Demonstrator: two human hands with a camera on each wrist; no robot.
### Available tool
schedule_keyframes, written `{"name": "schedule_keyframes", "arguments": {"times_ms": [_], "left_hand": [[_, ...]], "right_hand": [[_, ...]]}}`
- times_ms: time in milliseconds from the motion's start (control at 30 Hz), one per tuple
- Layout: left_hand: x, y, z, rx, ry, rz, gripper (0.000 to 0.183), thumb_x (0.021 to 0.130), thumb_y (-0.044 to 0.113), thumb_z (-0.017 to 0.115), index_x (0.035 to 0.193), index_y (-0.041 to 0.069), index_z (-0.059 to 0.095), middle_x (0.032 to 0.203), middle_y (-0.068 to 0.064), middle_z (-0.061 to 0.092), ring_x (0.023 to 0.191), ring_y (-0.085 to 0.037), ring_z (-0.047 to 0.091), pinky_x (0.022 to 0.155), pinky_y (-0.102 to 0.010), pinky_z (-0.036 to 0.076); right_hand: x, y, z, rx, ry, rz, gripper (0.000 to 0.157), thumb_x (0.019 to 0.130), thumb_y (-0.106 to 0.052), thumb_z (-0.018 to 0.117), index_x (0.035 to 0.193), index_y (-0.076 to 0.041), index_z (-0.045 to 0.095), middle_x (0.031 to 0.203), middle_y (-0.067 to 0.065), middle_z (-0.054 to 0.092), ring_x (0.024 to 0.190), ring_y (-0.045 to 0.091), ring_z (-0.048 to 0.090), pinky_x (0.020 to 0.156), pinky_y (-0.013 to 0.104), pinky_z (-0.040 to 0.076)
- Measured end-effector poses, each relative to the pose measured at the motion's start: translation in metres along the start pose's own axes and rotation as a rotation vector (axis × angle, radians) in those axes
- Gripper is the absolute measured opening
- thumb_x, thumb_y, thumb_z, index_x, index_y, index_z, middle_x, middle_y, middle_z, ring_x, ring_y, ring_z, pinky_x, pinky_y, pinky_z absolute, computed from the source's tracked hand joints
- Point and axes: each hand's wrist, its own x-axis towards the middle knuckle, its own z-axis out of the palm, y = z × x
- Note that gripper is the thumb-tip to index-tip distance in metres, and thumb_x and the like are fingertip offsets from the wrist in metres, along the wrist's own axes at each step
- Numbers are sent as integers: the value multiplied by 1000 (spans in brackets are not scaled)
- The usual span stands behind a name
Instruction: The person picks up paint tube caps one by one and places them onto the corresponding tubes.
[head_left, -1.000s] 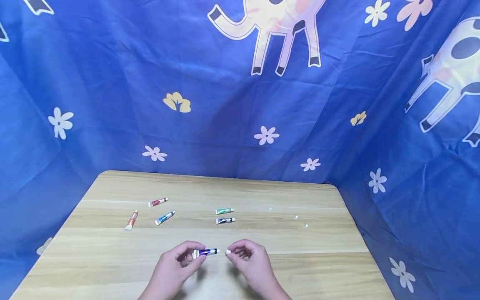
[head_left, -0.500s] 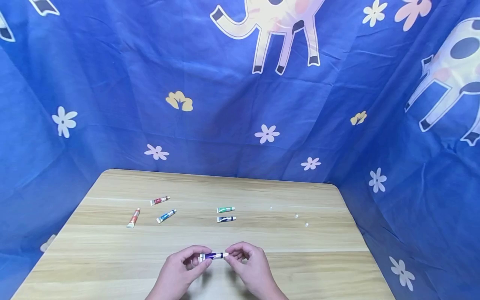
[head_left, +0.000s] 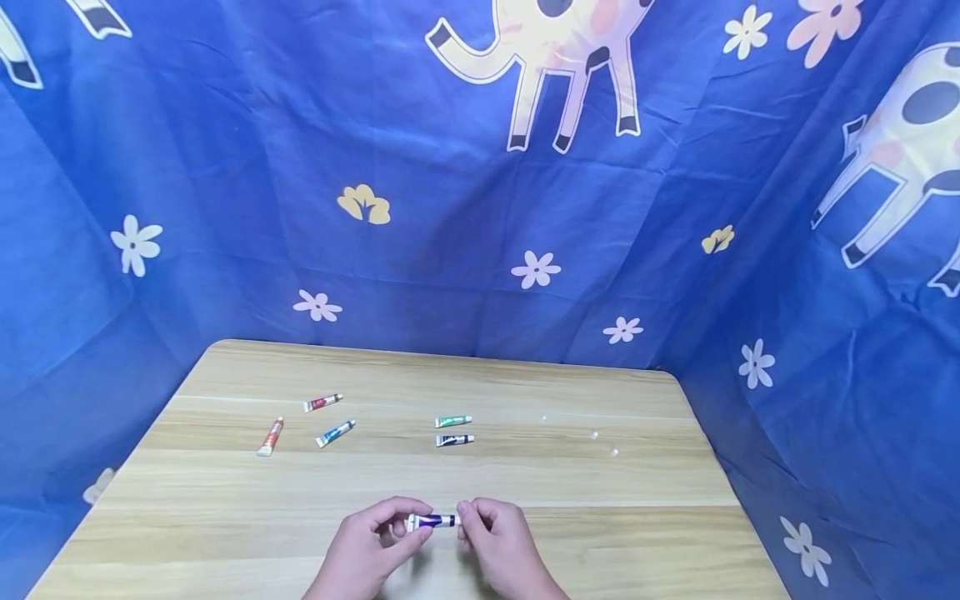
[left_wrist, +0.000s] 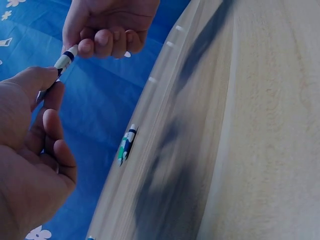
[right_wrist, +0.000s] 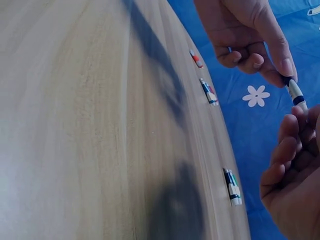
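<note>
On the table (head_left: 225,517), far left, lie an orange paint tube (head_left: 271,437), a dark red paint tube (head_left: 323,402) and a blue paint tube (head_left: 335,433). Near the middle, my left hand (head_left: 372,537) pinches the purple paint tube (head_left: 432,521), raised above the wood; beyond it lie a green paint tube (head_left: 453,422) and a navy paint tube (head_left: 454,440). My right hand (head_left: 501,537) pinches the purple tube's tip. Far right lie 3 tiny whitish pieces (head_left: 595,434).

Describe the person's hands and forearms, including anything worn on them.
The left hand and the right hand are both bare, with no gloves or rings in sight. No sleeve, watch or bracelet shows in the head view.
</note>
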Motion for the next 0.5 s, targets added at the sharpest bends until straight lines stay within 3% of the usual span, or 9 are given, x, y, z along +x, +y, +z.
{"name": "schedule_keyframes", "arguments": {"times_ms": [100, 200, 333, 433, 500], "left_hand": [[-1, 1, 0, 4, -6, -28, 27, 81, 12, 94, 102, 25, 82, 77, 10, 58, 71, -4, 52, 67, -22, 45], [1, -1, 0, 16, 8, -48, 27, 82, 13, 93, 100, 29, 82, 77, 10, 59, 69, -4, 52, 66, -22, 45], [3, -2, 0, 31, 31, -57, 26, 84, 14, 93, 100, 30, 81, 76, 10, 59, 67, -4, 52, 63, -22, 45], [2, -1, -1, 25, 25, -61, 24, 85, 15, 92, 102, 28, 81, 76, 10, 59, 67, -4, 52, 63, -22, 45], [2, 0, -1, 12, 8, -69, 23, 85, 15, 91, 102, 27, 81, 75, 9, 59, 67, -4, 53, 63, -22, 45]], "right_hand": [[-1, 1, -2, -57, -17, -19, 49, 114, -37, 54, 83, -3, 72, 76, 24, 69, 65, -2, 51, 67, 19, 46], [-2, 3, -7, -94, -39, -64, 47, 117, -36, 46, 99, -5, 75, 82, 20, 72, 70, -2, 54, 73, 20, 49], [-1, 6, -12, -97, -47, -168, 25, 111, -25, 62, 128, -10, 71, 96, 11, 73, 80, -1, 60, 79, 20, 54], [-1, 7, -12, -101, -17, -252, 25, 100, -16, 76, 125, -13, 72, 102, 4, 74, 88, -1, 65, 84, 22, 58], [-1, 7, -11, -123, 23, -291, 19, 98, -13, 79, 116, -16, 75, 100, 2, 75, 89, -1, 66, 85, 23, 59]]}}
